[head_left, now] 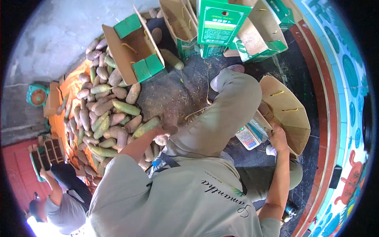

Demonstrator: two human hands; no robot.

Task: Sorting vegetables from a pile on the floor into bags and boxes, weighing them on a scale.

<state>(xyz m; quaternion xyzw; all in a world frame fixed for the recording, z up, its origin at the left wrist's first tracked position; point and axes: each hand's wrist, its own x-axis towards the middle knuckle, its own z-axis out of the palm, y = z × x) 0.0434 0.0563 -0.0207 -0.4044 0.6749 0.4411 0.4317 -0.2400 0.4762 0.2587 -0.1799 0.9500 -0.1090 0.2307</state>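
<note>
Sweet potatoes (106, 114), long and dusty, some reddish and some greenish, lie heaped on an orange sheet (67, 91) that spreads out beyond my left grip (165, 132). That hand reaches down to the near edge of the heap, its fingers curled over one tuber (161, 140) at the foot of the pile; I judge it closed on that piece, though my knee hides part of the hold. My right grip (277, 138) is narrow, pinched on the near flap of an open cardboard box (288, 114) that stands tilted just past it, mouth turned toward me. A small scale (248, 138) sits on the floor between the two hands, just inside the right one.

To do this well, I want the tuber taken around its thick middle, not by a tapering end, so it does not swing or slip. Lifting it straight off the edge keeps neighbours from rolling onto the dark floor (177, 91). My right hand should keep the flap pulled back and the box steady, since a tilted carton can tip when weight lands in it. More green-and-brown cartons (136, 51) stand open on the far side of the heap. Another person (65, 197) crouches well off to my left.
</note>
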